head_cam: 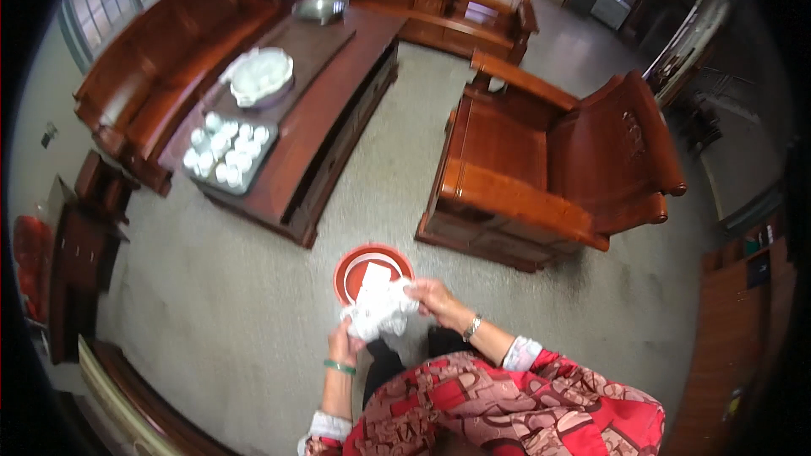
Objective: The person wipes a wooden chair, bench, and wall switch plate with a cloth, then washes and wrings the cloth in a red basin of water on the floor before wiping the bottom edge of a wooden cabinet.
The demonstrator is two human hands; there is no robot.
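Observation:
Between my hands hangs a crumpled white cloth or thin plastic (380,316); the blur does not settle which. My left hand (344,343) grips its lower left edge, and my right hand (434,299) pinches its upper right side. Just beyond it, a round red basin (343,269) stands on the floor, partly covered by the held material. A white flat piece (377,275) shows over the basin; whether it lies inside or belongs to the held material, I cannot tell.
A long wooden coffee table (329,85) bears a tray (258,168) of round white items, a white-lined bowl (261,76) and a metal basin (320,7). A wooden armchair (500,133) stands on the right, a wooden bench (158,63) behind the table on the left, and a dark wooden piece (82,266) at far left.

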